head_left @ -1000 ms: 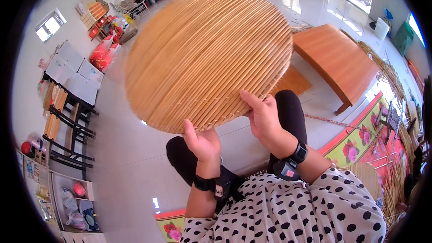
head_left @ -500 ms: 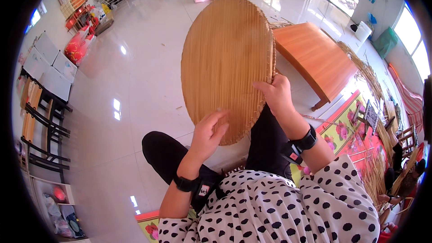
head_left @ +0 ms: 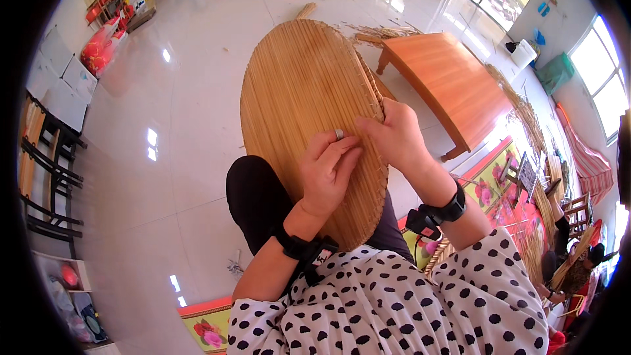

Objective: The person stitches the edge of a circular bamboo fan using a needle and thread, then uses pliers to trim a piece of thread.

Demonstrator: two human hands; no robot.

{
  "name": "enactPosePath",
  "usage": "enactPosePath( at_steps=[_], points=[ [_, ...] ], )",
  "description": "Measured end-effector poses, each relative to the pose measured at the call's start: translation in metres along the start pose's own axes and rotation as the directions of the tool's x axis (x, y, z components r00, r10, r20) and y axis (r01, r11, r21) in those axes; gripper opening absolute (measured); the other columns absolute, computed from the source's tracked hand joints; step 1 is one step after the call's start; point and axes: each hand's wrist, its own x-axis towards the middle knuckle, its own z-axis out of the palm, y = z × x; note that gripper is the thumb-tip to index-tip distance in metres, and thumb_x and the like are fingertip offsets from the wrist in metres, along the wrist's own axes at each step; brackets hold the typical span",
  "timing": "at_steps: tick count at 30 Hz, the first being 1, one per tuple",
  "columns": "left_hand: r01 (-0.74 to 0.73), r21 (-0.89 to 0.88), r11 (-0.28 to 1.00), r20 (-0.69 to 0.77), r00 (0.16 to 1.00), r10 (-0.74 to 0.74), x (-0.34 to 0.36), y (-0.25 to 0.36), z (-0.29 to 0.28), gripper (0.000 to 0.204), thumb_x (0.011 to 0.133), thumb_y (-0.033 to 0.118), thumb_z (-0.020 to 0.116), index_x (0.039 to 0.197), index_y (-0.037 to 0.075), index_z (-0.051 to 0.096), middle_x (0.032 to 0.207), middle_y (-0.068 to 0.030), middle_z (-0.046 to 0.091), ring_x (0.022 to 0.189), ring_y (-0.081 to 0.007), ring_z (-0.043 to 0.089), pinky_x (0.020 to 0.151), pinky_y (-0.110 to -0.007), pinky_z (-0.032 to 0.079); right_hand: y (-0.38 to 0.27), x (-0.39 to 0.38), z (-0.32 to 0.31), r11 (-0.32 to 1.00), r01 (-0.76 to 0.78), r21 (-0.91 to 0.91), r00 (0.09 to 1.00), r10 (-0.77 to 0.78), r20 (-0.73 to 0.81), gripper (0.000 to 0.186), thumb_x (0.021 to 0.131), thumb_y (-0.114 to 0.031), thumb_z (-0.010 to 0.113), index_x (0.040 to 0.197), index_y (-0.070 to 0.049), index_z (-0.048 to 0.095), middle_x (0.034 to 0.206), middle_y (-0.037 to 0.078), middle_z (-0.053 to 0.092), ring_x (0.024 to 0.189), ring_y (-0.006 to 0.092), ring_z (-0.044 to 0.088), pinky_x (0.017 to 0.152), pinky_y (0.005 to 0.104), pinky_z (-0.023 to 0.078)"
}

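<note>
Rounded tan mat of stitched straw stalks [head_left: 296, 72] leans over the black-trousered legs [head_left: 255, 187]. L hand [head_left: 328, 169]: fingers curled on mat's face; can't tell if they pinch anything. R hand [head_left: 394, 133]: closed on mat's R rim, thumb in front. Risk: mat could pivot or slip b/c R hand's prob. the only firm hold; hard pressing might split stalks. Count, L to R: 2 legs, 1 mat, 2 hands, 1 low orange-brown wooden table [head_left: 447, 82].

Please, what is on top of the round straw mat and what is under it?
Over the round straw mat is the left hand; the right hand grips its rim, thumb on top. Below, black-trousered legs show past its edges; whatever lies under its middle is covered.
</note>
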Motion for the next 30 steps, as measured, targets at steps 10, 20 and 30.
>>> enactPosePath(
  at_steps=[10, 20, 30],
  points=[
    [0.099, -0.108, 0.989, -0.149, 0.982, -0.114, -0.01, -0.021, 0.01, 0.014, 0.078, -0.003, 0.068, 0.091, 0.002, 0.066, 0.094, -0.0114, 0.057, 0.083, -0.0244, 0.058, 0.071, -0.029, 0.047, -0.001, -0.001, 0.019, 0.998, -0.031, 0.047, 0.999, 0.03, 0.021, 0.027, 0.075, -0.02, 0.066, 0.081, 0.005, 0.059, 0.062, 0.016, 0.058, 0.056, 0.0239, 0.058, 0.056, 0.0346, 0.047],
    [0.06, -0.014, 0.998, -0.244, 0.968, -0.062, -0.009, -0.044, -0.003, 0.003, 0.088, 0.003, 0.061, 0.09, 0.001, 0.062, 0.093, -0.0107, 0.059, 0.074, -0.0178, 0.057, 0.064, -0.025, 0.045, -0.008, -0.028, 0.048, 0.999, -0.011, -0.039, 0.995, 0.014, 0.097, 0.021, 0.078, -0.016, 0.065, 0.081, 0.004, 0.059, 0.064, 0.02, 0.06, 0.059, 0.0335, 0.061, 0.055, 0.0367, 0.048],
    [-0.048, -0.225, 0.973, -0.632, 0.767, -0.108, 0.006, -0.031, -0.043, 0.012, 0.091, -0.001, 0.051, 0.085, 0.001, 0.061, 0.088, -0.0067, 0.058, 0.079, -0.0161, 0.053, 0.074, -0.027, 0.044, 0.008, -0.022, 0.031, 0.987, -0.153, 0.041, 0.986, 0.15, 0.069, 0.022, 0.082, -0.016, 0.063, 0.083, 0.005, 0.058, 0.065, 0.019, 0.06, 0.059, 0.0261, 0.062, 0.057, 0.0357, 0.048]
  ],
)
